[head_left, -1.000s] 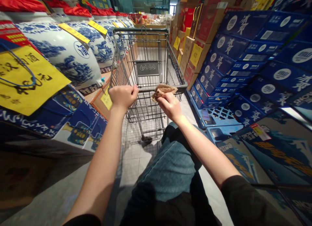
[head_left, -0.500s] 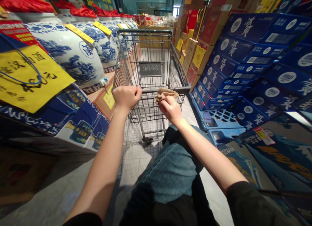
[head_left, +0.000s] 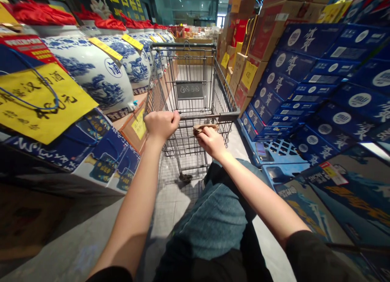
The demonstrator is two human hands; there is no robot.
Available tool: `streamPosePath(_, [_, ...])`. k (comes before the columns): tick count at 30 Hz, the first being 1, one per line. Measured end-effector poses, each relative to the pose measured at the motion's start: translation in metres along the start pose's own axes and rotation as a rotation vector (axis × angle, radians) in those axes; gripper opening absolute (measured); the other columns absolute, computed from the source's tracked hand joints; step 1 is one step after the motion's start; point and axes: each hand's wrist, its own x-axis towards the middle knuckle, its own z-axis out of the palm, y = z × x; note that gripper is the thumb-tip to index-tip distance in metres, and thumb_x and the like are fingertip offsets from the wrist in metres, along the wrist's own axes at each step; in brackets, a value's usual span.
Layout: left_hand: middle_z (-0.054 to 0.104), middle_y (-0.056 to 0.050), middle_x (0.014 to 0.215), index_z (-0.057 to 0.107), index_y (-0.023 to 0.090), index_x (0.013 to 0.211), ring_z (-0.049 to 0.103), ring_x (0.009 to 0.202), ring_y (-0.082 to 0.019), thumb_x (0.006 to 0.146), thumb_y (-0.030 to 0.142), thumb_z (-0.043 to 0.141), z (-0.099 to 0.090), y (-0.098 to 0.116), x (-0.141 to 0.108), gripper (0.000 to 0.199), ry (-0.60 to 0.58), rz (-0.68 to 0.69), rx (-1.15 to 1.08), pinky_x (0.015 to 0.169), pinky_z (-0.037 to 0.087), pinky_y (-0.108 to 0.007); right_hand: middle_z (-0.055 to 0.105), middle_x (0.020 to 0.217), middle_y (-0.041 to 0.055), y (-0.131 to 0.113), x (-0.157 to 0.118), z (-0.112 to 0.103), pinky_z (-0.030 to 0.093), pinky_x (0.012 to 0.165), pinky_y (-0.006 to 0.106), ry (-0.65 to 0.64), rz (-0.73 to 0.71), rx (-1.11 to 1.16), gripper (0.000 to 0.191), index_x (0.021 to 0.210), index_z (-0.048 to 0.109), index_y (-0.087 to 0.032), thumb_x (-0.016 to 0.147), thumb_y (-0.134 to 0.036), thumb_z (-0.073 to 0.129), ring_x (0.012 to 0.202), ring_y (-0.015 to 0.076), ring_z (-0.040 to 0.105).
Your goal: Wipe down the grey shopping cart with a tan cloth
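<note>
Head view: left hand [head_left: 161,125] gripping shopping-cart handle [head_left: 227,117]; right hand [head_left: 211,142] pinching crumpled tan cloth [head_left: 204,128] at handle.

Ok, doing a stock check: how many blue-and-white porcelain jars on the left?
4, in a line left of the cart: nearest jar, second jar, third jar, fourth jar; more may be hidden.

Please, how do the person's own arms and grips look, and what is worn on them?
The left sleeve and right sleeve are black and plain, with no marking in view. Below them, the left forearm and right forearm are bare. The left grip and right grip show no glove or ring, and neither wrist shows a watch.
</note>
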Motion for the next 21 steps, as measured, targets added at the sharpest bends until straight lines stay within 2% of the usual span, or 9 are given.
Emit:
streamPosePath(4, [0.073,-0.014,0.074,0.074,0.019,0.072,0.065,0.075,-0.028,0.101,0.048,0.03,-0.0017,-0.0003,-0.0012,0.06,0.01,0.019,0.022,0.068,0.039,-0.037,0.068,0.104,0.009,0.0029,-0.0006,-0.0048,0.048,0.087,0.032,0.144,0.086,0.104,0.028,0.099,0.073,-0.022,0.105,-0.022,0.045,0.103,0.0212,0.058])
streamPosePath(9, [0.074,-0.014,0.075,0.074,0.018,0.072,0.066,0.076,-0.027,0.101,0.047,0.032,-0.0044,0.0012,-0.0024,0.059,0.018,0.024,0.008,0.069,0.038,-0.036,0.066,0.097,0.008,0.0019,-0.0024,-0.0025,0.045,0.075,0.029,-0.046,0.037,0.06,0.017,0.093,0.072,-0.022,0.1,-0.019,0.057,0.094,0.0211,0.057])
streamPosePath(10, [0.074,-0.015,0.076,0.075,0.018,0.073,0.066,0.076,-0.027,0.1,0.046,0.032,-0.0051,0.0017,-0.0025,0.059,0.015,0.016,0.01,0.069,0.038,-0.037,0.066,0.097,0.0075,0.0022,-0.0025,-0.0025,0.045,0.075,0.029,-0.041,0.027,0.072,0.017,0.094,0.072,-0.022,0.1,-0.019,0.056,0.094,0.0206,0.057])
streamPosePath(14, [0.075,-0.014,0.075,0.076,0.019,0.073,0.067,0.075,-0.028,0.101,0.045,0.032,-0.0062,0.003,-0.0033,0.059,0.015,0.025,0.037,0.067,0.037,-0.037,0.066,0.103,0.0081,0.0048,-0.0035,-0.0034,0.048,0.086,0.03,0.127,0.084,0.132,0.023,0.099,0.072,-0.022,0.104,-0.022,0.05,0.104,0.0208,0.059])
streamPosePath(16, [0.075,-0.014,0.074,0.076,0.02,0.072,0.067,0.074,-0.028,0.101,0.045,0.032,-0.0054,0.0026,-0.0036,0.059,0.03,0.045,0.046,0.066,0.036,-0.037,0.066,0.101,0.0085,0.003,-0.0045,-0.0012,0.048,0.084,0.03,0.098,0.088,0.112,0.021,0.097,0.072,-0.022,0.104,-0.023,0.052,0.102,0.0212,0.059])
streamPosePath(19, [0.076,-0.014,0.075,0.076,0.02,0.072,0.068,0.075,-0.029,0.101,0.046,0.033,-0.0037,0.0006,-0.0035,0.058,0.044,0.042,0.041,0.066,0.036,-0.037,0.066,0.093,0.0071,-0.0025,-0.0046,0.0033,0.047,0.076,0.028,-0.016,0.037,0.07,0.022,0.093,0.072,-0.022,0.103,-0.023,0.052,0.092,0.0201,0.059])
streamPosePath(21, [0.076,-0.014,0.076,0.077,0.02,0.072,0.068,0.075,-0.029,0.1,0.046,0.033,-0.003,-0.0005,-0.0034,0.059,0.042,0.029,0.029,0.066,0.037,-0.038,0.067,0.095,0.0067,-0.0033,-0.0032,0.0027,0.048,0.079,0.029,0.005,0.037,0.093,0.025,0.094,0.073,-0.022,0.104,-0.024,0.05,0.094,0.0199,0.059])
